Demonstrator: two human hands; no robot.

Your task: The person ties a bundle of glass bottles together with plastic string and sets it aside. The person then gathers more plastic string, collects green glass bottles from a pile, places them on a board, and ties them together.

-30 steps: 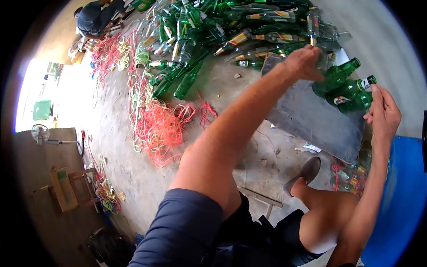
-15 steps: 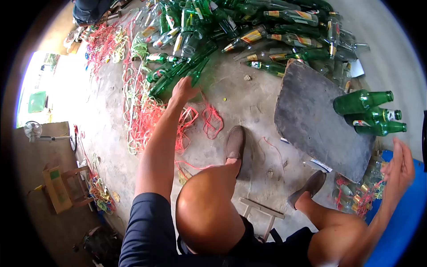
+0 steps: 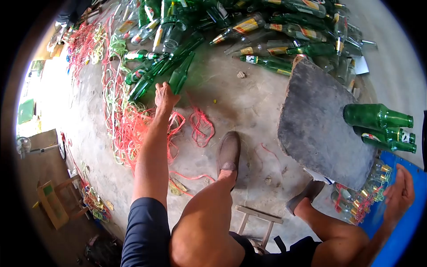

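Observation:
At the near edge of the bottle pile, my left hand (image 3: 164,96) has its fingers and thumb closed about the base of a green glass bottle (image 3: 180,74), whose neck points away from me. More green bottles (image 3: 146,83) lie just left of it. At the right, my right hand (image 3: 400,192) is held up with fingers loosely stretched and nothing in them. It is below several green bottles (image 3: 378,116) that lie together on the right edge of a dark slab (image 3: 327,120), necks pointing right.
A large heap of green and clear bottles (image 3: 293,31) covers the far floor. Tangled pink and pale green twine (image 3: 129,129) lies left. Bundled bottles (image 3: 356,200) stand below the slab by a blue surface (image 3: 382,218). A small wooden stool (image 3: 258,216) is between my legs.
The view has shifted, so the floor things appear further left and the slab lower. My left hand has closed in around the bottle's base. My right hand is slightly lower and remains empty.

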